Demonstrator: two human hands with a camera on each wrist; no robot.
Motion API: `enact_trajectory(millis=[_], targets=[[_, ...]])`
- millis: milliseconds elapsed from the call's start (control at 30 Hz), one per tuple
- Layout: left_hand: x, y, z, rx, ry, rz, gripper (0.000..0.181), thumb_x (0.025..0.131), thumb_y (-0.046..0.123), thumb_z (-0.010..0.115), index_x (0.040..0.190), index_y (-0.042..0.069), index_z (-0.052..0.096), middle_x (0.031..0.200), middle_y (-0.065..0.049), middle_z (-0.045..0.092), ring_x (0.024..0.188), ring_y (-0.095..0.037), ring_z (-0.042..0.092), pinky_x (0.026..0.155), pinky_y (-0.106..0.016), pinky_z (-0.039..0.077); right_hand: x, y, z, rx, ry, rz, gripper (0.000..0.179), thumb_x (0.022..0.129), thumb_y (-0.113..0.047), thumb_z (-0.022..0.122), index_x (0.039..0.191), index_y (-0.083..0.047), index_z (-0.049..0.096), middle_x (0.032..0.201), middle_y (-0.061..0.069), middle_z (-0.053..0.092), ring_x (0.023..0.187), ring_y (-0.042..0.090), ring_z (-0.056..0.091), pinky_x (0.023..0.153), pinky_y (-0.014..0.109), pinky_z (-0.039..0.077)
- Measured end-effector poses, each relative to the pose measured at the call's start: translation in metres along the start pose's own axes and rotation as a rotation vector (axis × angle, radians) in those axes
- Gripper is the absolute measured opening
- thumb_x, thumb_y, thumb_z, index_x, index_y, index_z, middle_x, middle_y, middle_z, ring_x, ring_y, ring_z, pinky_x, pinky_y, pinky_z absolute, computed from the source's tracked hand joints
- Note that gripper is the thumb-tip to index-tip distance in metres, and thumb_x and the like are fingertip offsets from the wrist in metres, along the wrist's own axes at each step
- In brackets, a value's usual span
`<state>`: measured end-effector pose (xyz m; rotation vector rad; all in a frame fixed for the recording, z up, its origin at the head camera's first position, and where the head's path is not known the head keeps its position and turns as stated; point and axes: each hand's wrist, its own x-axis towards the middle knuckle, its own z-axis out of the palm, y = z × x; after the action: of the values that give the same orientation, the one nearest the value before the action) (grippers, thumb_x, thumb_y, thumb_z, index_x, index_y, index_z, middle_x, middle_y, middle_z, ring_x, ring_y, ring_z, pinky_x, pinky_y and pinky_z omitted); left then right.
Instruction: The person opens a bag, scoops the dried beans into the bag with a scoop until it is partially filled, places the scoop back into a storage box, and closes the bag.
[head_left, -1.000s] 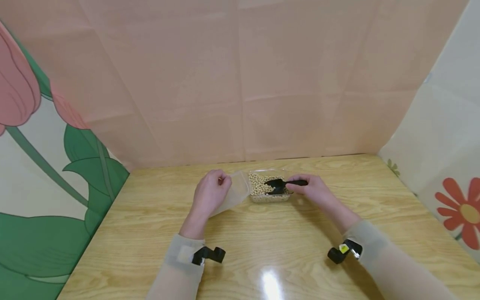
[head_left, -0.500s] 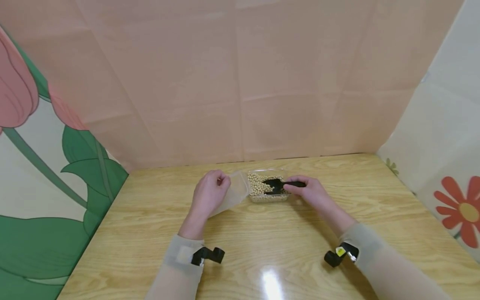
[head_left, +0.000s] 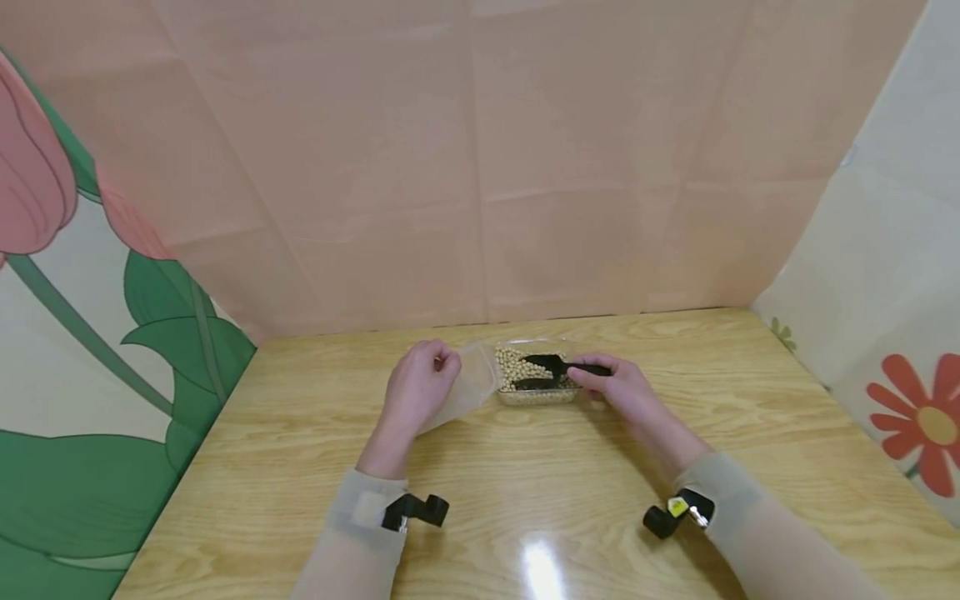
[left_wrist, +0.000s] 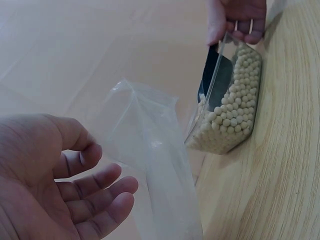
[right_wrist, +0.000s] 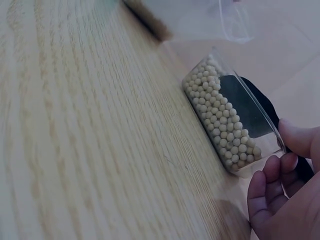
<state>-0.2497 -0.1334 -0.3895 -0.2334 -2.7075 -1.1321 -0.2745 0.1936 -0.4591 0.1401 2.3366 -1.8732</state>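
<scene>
Black scoop (head_left: pixel 557 366) extends leftward from right grip (head_left: pixel 626 385) pinching it; left grip (head_left: pixel 420 385) pinches bag (head_left: pixel 472 383).

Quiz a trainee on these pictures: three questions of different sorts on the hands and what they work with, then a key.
1. Fill the blank: the left hand pinches a see-through ___.
2. True or false: the right hand holds a scoop whose blade is inside the box.
3. Short answer: what small things lie in the box?

Key:
1. Bag.
2. True.
3. Pale round beads.
</scene>
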Motion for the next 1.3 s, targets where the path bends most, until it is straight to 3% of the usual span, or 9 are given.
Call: enact_trajectory(millis=[400,667,1067,1300], targets=[[0.002,0.000,0.001,-0.004,0.004,-0.008,0.020,0.107,0.019,0.064,0.093,0.010,0.075,0.099,-0.006,0.069,0.084,-0.023,0.061,0.076,-0.042,0.051,0.001,0.002,-0.001,0.084,0.000,-0.003,0.055,0.104,-0.027,0.080,0.150,-0.002,0.064,0.116,-0.006,0.072,0.100,0.012,0.067,0.092,0.031,0.057],[0.002,0.000,0.002,-0.007,-0.003,-0.005,0.020,0.108,0.018,0.063,0.095,0.010,0.076,0.098,-0.006,0.070,0.082,-0.023,0.060,0.075,-0.041,0.051,0.000,0.003,-0.005,0.162,0.006,-0.039,0.052,0.103,-0.025,0.081,0.145,0.003,0.065,0.103,-0.004,0.074,0.091,0.011,0.065,0.085,0.028,0.059],[0.002,0.000,0.003,-0.011,0.005,-0.011,0.020,0.108,0.019,0.064,0.094,0.010,0.076,0.096,-0.006,0.068,0.081,-0.023,0.059,0.074,-0.040,0.050,-0.006,-0.005,-0.008,0.258,0.035,-0.074,0.034,0.103,-0.021,0.082,0.132,-0.005,0.075,0.110,-0.004,0.069,0.093,0.012,0.064,0.090,0.028,0.059],[0.002,-0.002,0.003,-0.005,0.009,0.000,0.020,0.107,0.017,0.064,0.092,0.010,0.075,0.094,-0.005,0.068,0.081,-0.022,0.059,0.074,-0.041,0.050,-0.012,-0.012,-0.009,0.241,0.019,-0.109,0.034,0.104,-0.022,0.080,0.132,-0.005,0.074,0.117,-0.004,0.068,0.099,0.013,0.065,0.096,0.030,0.057]])
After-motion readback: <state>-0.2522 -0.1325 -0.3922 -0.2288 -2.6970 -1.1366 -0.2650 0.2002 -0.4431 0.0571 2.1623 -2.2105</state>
